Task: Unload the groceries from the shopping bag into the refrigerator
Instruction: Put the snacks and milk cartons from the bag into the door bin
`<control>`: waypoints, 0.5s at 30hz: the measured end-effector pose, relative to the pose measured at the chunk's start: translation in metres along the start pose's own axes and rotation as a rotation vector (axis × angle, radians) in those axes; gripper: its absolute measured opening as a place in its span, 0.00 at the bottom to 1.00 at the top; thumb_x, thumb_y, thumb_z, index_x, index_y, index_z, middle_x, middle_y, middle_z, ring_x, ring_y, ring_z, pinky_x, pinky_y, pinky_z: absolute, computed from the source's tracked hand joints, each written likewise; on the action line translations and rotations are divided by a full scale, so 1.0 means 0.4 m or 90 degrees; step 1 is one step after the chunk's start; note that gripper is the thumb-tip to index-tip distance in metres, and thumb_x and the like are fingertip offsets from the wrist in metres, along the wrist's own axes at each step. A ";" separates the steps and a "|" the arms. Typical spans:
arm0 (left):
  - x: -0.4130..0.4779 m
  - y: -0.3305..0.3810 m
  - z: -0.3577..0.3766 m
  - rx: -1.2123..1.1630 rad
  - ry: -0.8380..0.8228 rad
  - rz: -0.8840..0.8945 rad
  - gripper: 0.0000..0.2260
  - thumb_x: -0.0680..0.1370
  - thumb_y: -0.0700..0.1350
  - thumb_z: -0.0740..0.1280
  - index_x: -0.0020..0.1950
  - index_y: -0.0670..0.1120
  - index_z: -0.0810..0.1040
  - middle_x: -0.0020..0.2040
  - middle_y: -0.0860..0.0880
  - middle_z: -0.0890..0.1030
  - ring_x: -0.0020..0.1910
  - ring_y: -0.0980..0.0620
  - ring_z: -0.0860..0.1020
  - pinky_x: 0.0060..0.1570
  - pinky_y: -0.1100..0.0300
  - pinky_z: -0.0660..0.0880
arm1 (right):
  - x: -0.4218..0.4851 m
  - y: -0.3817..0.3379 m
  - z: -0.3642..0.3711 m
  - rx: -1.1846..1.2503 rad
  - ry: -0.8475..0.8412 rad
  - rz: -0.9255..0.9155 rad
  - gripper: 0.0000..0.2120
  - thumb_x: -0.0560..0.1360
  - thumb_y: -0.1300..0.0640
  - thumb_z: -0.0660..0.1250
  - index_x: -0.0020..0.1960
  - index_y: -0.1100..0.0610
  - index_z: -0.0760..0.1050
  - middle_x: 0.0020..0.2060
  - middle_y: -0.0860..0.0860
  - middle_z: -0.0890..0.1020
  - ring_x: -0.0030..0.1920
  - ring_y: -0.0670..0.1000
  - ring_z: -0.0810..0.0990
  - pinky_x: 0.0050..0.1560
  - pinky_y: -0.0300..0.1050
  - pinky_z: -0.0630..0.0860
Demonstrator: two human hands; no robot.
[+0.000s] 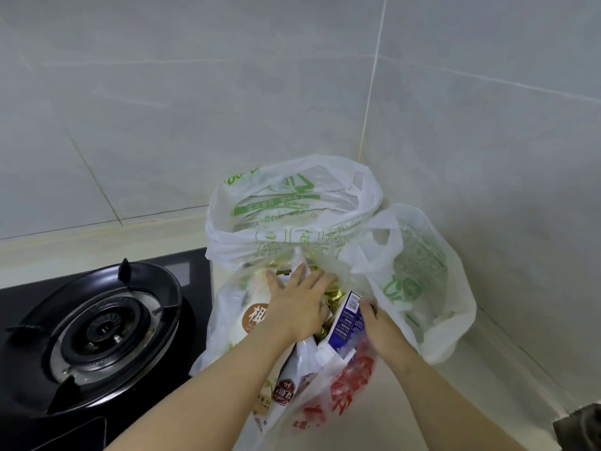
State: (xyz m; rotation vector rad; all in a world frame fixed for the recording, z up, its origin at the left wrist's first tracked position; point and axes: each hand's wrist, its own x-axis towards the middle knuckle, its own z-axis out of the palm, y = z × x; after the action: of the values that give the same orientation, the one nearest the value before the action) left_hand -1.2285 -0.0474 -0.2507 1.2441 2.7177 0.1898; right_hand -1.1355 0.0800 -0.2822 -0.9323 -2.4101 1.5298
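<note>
shopping bag (351,385) soft | our left grip (296,304) wide | right grip (380,323) at 3 o'clock, we cannot tell | blue carton (346,320) seems stiff, heavy: take its sides

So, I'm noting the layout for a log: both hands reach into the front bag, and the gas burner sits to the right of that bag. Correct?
Not quite. The head view shows the gas burner to the left of the front bag, not the right. The rest holds: the left hand and the right hand both reach into it.
</note>
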 end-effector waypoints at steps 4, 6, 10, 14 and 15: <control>0.011 0.003 0.002 0.017 -0.017 -0.034 0.21 0.80 0.49 0.49 0.74 0.52 0.56 0.75 0.52 0.60 0.75 0.48 0.53 0.67 0.30 0.41 | -0.009 0.025 0.022 -0.040 -0.006 0.047 0.19 0.81 0.46 0.51 0.36 0.51 0.70 0.31 0.49 0.77 0.31 0.44 0.74 0.38 0.36 0.73; 0.001 0.005 0.004 0.028 0.013 -0.037 0.20 0.80 0.49 0.50 0.72 0.50 0.59 0.73 0.51 0.64 0.74 0.49 0.55 0.68 0.32 0.42 | -0.029 0.008 0.027 -0.095 0.014 0.049 0.22 0.81 0.48 0.53 0.31 0.53 0.67 0.27 0.49 0.74 0.27 0.45 0.71 0.32 0.37 0.71; -0.039 -0.006 0.010 -0.009 0.187 -0.032 0.17 0.75 0.47 0.56 0.64 0.49 0.71 0.64 0.51 0.74 0.69 0.49 0.66 0.66 0.34 0.56 | -0.082 -0.036 0.034 -0.343 0.182 -0.119 0.09 0.78 0.52 0.59 0.46 0.56 0.72 0.42 0.53 0.80 0.40 0.52 0.79 0.42 0.46 0.77; -0.119 -0.040 0.031 0.024 0.279 -0.034 0.18 0.68 0.54 0.58 0.54 0.49 0.75 0.54 0.50 0.80 0.61 0.47 0.72 0.52 0.34 0.71 | -0.127 -0.061 0.084 -0.384 0.189 -0.293 0.19 0.71 0.51 0.65 0.60 0.54 0.72 0.58 0.53 0.77 0.54 0.57 0.79 0.50 0.52 0.76; -0.142 -0.054 0.042 0.027 0.265 -0.058 0.20 0.69 0.56 0.58 0.55 0.49 0.76 0.55 0.51 0.80 0.61 0.47 0.73 0.52 0.34 0.71 | -0.138 -0.071 0.095 -0.381 0.138 -0.318 0.20 0.72 0.48 0.61 0.62 0.52 0.71 0.61 0.52 0.76 0.58 0.55 0.77 0.54 0.52 0.74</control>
State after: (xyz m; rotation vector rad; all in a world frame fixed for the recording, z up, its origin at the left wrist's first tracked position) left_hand -1.2046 -0.1034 -0.2665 1.2003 3.1354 0.4270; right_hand -1.1196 0.0112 -0.2647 -0.4618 -2.6879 0.5212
